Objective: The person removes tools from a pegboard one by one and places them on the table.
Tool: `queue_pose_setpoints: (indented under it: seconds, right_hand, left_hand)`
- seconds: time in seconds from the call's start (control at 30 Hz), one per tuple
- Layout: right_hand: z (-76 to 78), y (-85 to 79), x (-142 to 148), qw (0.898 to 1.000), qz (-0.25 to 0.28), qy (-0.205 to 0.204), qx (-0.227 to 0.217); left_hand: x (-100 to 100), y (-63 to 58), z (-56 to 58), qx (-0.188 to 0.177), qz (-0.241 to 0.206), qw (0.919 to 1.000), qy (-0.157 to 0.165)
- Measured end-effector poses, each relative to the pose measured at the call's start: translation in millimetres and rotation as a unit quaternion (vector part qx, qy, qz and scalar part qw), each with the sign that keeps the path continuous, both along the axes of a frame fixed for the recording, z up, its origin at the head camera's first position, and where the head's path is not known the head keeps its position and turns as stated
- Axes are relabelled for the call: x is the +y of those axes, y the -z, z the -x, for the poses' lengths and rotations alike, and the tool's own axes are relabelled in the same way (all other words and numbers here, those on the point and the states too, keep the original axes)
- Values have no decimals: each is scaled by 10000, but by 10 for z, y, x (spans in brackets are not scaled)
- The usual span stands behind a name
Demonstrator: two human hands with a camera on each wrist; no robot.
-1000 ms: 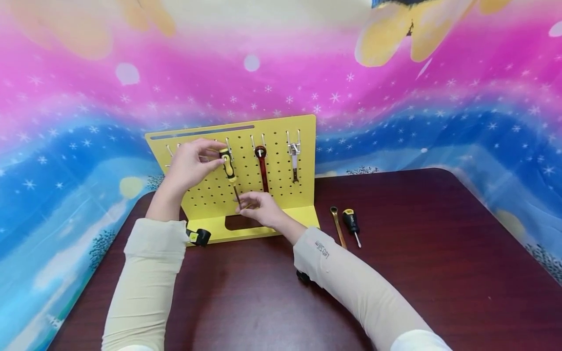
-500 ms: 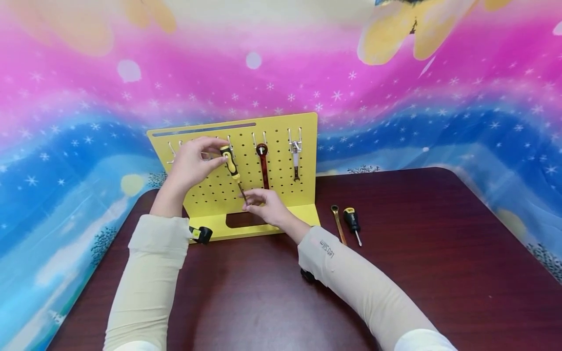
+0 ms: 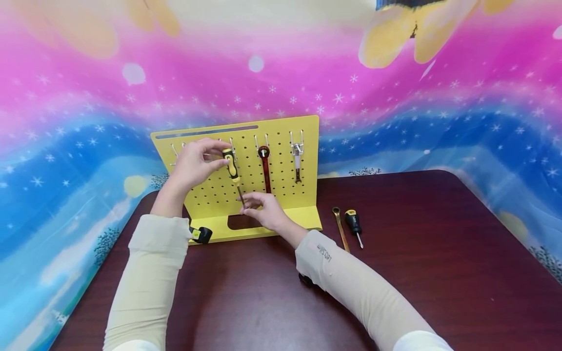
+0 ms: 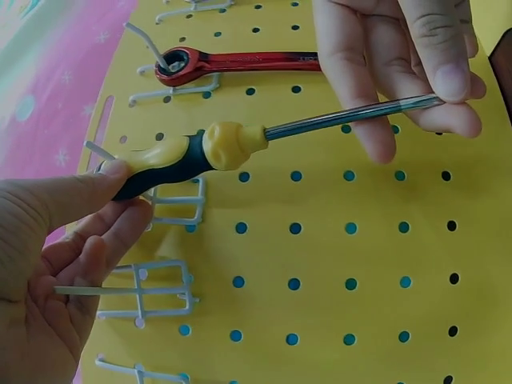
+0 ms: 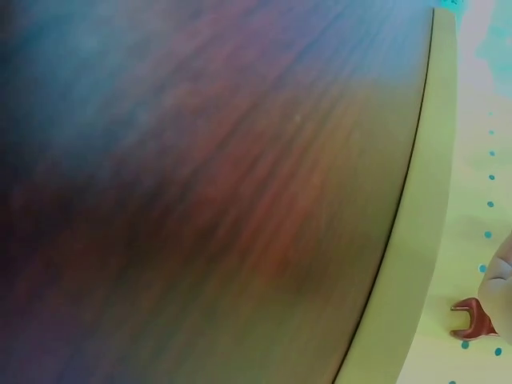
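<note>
My left hand (image 3: 197, 163) pinches the top end of a yellow-and-black screwdriver (image 3: 231, 165) between thumb and fingers. Its shaft slants down, and my right hand (image 3: 263, 210) pinches the tip between thumb and fingers, plain in the left wrist view. The screwdriver is held in front of a yellow pegboard (image 3: 303, 195), close by a white wire hook (image 4: 178, 210). Beside it on the board hangs a red ratchet wrench (image 3: 266, 168). Only a bit of the right hand (image 5: 500, 292) shows in the right wrist view, overlapping the red wrench's open end (image 5: 474, 320).
A small wrench (image 3: 297, 163) hangs farther right on the board. On the dark wooden table (image 3: 417, 273) lie a brass-coloured wrench (image 3: 339, 226) and a stubby black-and-yellow screwdriver (image 3: 353, 223). A black object (image 3: 202, 235) sits by the left sleeve, another (image 3: 305, 279) under the right sleeve.
The screwdriver's lower end has swung slightly right with my right hand, then a little back. Both hands have kept their hold throughout.
</note>
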State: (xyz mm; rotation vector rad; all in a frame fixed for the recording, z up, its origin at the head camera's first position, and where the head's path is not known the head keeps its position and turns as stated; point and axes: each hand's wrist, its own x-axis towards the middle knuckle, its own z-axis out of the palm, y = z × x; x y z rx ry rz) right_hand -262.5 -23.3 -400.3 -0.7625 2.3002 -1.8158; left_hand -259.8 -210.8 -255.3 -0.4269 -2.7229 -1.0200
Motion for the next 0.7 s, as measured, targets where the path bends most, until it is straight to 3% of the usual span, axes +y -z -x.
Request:
queue_pose_setpoints:
  seconds: [0.23, 0.43, 0.7]
  right_hand:
    - [-66, -37, 38, 9997, -45, -140, 196]
    - [-147, -91, 85, 9982, -160, -259, 509]
    - [-228, -153, 159, 9972, -229, -392, 597]
  left_hand:
    - [-2, -33, -54, -73, -111, 9998, 134]
    - [3, -64, -119, 15, -107, 9995, 292]
    - [3, -92, -182, 163, -115, 9990, 397]
